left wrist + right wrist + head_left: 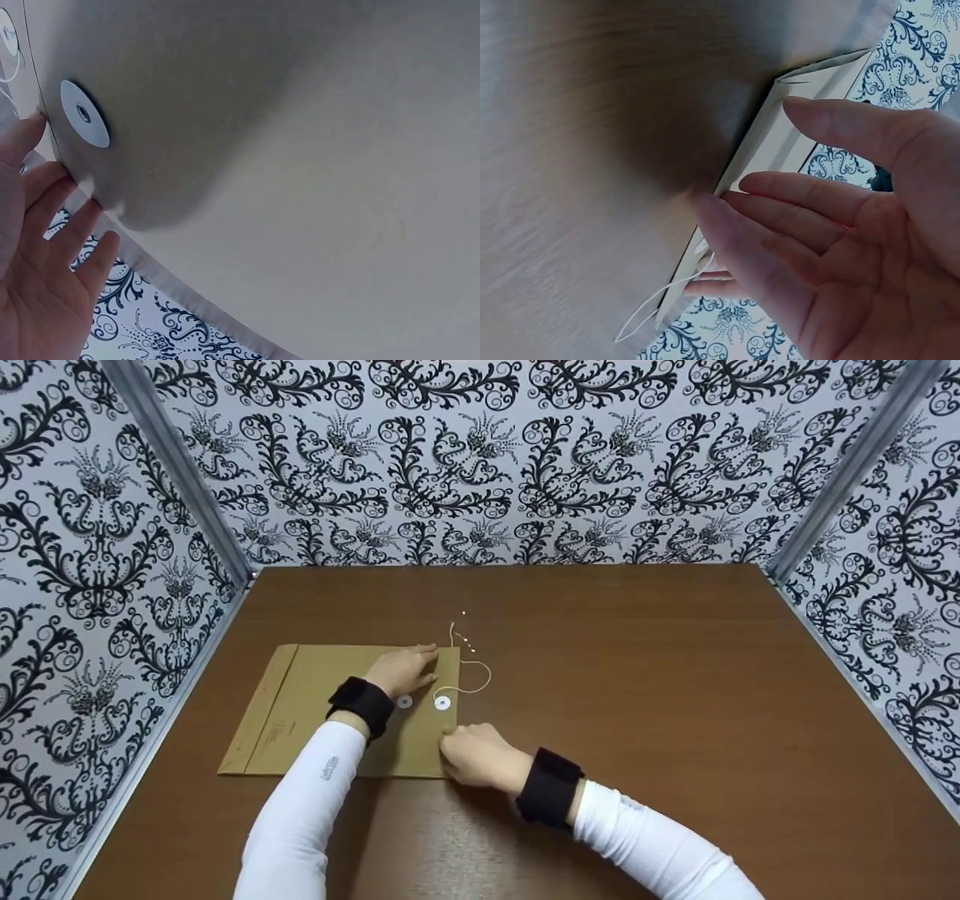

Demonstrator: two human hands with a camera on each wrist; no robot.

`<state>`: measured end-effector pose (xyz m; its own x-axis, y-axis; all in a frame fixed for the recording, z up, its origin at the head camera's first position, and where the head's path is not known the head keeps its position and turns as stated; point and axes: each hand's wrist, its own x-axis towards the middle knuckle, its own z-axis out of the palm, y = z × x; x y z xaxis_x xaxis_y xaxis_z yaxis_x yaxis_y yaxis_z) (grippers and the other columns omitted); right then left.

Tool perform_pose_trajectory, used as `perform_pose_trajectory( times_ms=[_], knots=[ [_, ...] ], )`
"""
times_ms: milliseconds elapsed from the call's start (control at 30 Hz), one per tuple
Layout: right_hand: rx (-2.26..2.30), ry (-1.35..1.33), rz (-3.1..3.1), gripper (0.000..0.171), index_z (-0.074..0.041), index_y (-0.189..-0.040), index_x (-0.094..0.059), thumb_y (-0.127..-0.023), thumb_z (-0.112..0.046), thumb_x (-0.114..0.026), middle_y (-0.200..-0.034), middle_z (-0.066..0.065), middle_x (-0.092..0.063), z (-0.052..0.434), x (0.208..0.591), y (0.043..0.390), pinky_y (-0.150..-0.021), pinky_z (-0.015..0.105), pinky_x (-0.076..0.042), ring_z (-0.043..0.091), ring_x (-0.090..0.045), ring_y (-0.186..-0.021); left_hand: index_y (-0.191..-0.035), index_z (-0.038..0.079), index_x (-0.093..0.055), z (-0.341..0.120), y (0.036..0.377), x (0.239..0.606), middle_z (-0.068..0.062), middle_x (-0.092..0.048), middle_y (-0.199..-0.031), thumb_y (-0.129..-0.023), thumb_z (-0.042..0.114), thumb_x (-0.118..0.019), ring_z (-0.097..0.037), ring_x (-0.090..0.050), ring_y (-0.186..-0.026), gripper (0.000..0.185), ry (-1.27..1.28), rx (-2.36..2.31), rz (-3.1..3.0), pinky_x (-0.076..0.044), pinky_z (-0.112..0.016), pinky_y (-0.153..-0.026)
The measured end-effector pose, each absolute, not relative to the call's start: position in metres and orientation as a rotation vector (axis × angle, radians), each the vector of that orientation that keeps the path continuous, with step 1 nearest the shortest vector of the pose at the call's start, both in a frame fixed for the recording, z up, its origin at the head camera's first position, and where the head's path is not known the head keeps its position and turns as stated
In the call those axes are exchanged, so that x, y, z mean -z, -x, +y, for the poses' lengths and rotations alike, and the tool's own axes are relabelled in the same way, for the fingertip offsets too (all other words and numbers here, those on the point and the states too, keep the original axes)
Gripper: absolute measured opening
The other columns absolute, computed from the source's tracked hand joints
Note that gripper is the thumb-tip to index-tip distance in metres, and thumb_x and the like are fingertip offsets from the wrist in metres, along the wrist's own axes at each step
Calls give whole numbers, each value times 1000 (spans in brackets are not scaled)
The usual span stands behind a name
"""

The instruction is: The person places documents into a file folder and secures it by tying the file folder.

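Note:
A brown string-tie envelope (322, 697) lies on the table, its surface facing up. Near its right side sit two round white buttons; a thin white string (489, 675) trails from the one beside the edge (442, 703). My left hand (401, 671) rests on the upper right part of the envelope, fingers extended toward its far edge, beside the other button (84, 114). At the lower right edge is my right hand (480, 754); its fingertips (750, 182) touch the envelope's edge, and in the right wrist view the fingers look fairly straight, with the thumb apart.
The brown wooden table (637, 675) extends to the right and behind the envelope. Small pale specks (465, 639) appear just beyond the envelope's far right corner. Patterned black-and-white walls (487, 457) enclose the back and sides.

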<state>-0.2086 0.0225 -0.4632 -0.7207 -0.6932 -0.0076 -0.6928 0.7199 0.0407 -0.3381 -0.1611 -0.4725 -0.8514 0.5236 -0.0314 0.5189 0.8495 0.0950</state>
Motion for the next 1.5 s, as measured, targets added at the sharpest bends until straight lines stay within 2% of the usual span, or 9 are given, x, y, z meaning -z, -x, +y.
perform_pose_trajectory(
  times_ms=[267, 400, 633, 800, 1033, 1333, 1500],
  knots=[
    [27, -1135, -2859, 17, -9, -82, -66, -93, -23, -67, -85, 7, -72, 45, 462, 203, -57, 41, -57, 26, -73, -74, -145, -1, -54, -153, 335, 463, -18, -50, -157, -102, 27, -62, -38, -49, -145, 52, -833, -68, 2912, -37, -53, -122],
    [-27, -1119, -2876, 17, -7, -87, -66, -94, -22, -68, -91, 10, -73, 58, 462, 202, -61, 43, -59, 28, -73, -79, -147, 0, -53, -149, 332, 463, -17, -49, -158, -102, 29, -61, -40, -47, -146, 54, -816, -74, 2893, -34, -56, -124],
    [-37, -1035, -2925, 22, -3, -95, -69, -93, -25, -70, -127, 16, -72, 80, 467, 202, -70, 48, -62, 32, -74, -96, -153, 1, -46, -140, 324, 462, -18, -43, -162, -105, 32, -57, -39, -42, -149, 58, -800, 8, 2860, -30, -55, -126],
    [-108, -953, -2970, 22, -2, -92, -68, -94, -23, -70, -131, 18, -70, 97, 467, 205, -70, 52, -61, 36, -73, -97, -153, 1, -45, -132, 319, 462, -16, -41, -164, -105, 34, -56, -39, -41, -151, 59, -832, 70, 2871, -29, -53, -127],
    [-135, -868, -3020, 24, 3, -89, -66, -96, -21, -67, -126, 22, -70, 117, 463, 212, -69, 57, -59, 41, -71, -95, -155, 5, -43, -123, 313, 463, -11, -36, -167, -105, 39, -53, -34, -35, -155, 61, -852, 133, 2855, -25, -51, -129],
    [-161, -762, -3046, 27, 5, -82, -63, -96, -17, -66, -95, 24, -67, 136, 465, 233, -67, 61, -57, 45, -70, -85, -155, 5, -43, -113, 307, 466, -11, -39, -166, -105, 42, -52, -32, -38, -154, 63, -896, 153, 2881, -27, -51, -129],
    [-154, -722, -3062, 28, 7, -83, -65, -97, -16, -64, -98, 24, -64, 142, 466, 245, -67, 63, -57, 48, -69, -86, -157, 7, -40, -110, 306, 470, -10, -36, -167, -105, 48, -49, -30, -35, -156, 66, -886, 175, 2881, -26, -48, -129]
  ],
)
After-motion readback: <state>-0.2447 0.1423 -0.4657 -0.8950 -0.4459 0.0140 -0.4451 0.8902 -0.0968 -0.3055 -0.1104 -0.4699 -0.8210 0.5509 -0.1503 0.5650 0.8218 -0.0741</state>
